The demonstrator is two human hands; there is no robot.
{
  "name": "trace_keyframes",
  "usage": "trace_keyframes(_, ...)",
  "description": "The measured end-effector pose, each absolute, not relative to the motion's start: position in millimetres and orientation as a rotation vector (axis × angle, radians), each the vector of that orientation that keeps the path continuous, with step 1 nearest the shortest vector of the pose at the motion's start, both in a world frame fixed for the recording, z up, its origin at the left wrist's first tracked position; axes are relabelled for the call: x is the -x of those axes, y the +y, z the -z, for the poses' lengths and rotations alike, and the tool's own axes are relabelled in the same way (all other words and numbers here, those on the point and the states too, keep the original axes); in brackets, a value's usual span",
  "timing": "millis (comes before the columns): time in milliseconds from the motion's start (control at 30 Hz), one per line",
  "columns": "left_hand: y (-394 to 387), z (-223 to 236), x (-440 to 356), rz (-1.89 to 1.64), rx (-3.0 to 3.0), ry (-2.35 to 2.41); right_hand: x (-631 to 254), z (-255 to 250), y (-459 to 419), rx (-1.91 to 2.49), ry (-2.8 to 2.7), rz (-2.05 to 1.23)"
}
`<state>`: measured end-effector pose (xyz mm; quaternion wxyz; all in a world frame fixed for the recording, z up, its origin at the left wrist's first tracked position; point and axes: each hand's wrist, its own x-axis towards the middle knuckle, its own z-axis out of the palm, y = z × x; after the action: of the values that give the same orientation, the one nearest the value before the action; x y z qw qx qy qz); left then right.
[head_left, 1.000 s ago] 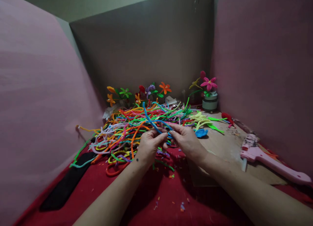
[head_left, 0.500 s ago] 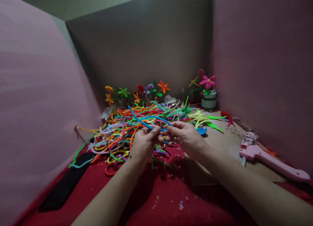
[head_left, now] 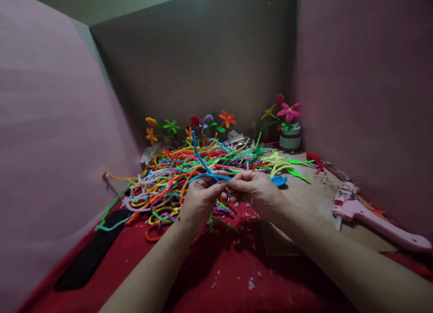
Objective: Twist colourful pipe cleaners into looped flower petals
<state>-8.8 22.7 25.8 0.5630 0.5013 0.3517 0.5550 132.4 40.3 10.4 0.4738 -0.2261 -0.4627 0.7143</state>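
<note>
A blue pipe cleaner [head_left: 200, 156] is pinched between both hands, one end standing up and another part bent across to the left. My left hand [head_left: 204, 198] grips it with thumb and fingers. Fingertips nearly touching the left ones, my right hand [head_left: 252, 186] is closed on the same pipe cleaner. Behind and below the hands spreads a tangled heap of many-coloured pipe cleaners [head_left: 158, 175]. A looped blue piece [head_left: 279, 181] lies just beyond my right hand.
A pink glue gun [head_left: 379, 223] rests at right on a brown board [head_left: 314, 191]. Pipe-cleaner flowers [head_left: 227, 119] stand at the back, with a pink one [head_left: 288, 112] by a grey-green pot [head_left: 290, 138]. A black strip [head_left: 91, 254] lies left on the red cloth [head_left: 216, 277].
The blue pipe cleaner's free end has swung from leaning left to nearly upright. Its other part, earlier arched toward my right hand, now reaches left across my left hand.
</note>
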Motion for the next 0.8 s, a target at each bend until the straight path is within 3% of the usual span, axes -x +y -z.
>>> trace_keyframes(300, 19, -26, 10, -1.192, -1.265, 0.991, -135, -13, 39, 0.648, -1.125, -2.024)
trace_keyframes(800, 8, -35, 5, -1.442, -1.453, 1.259, -128, -9, 35, 0.727, -1.258, -1.802)
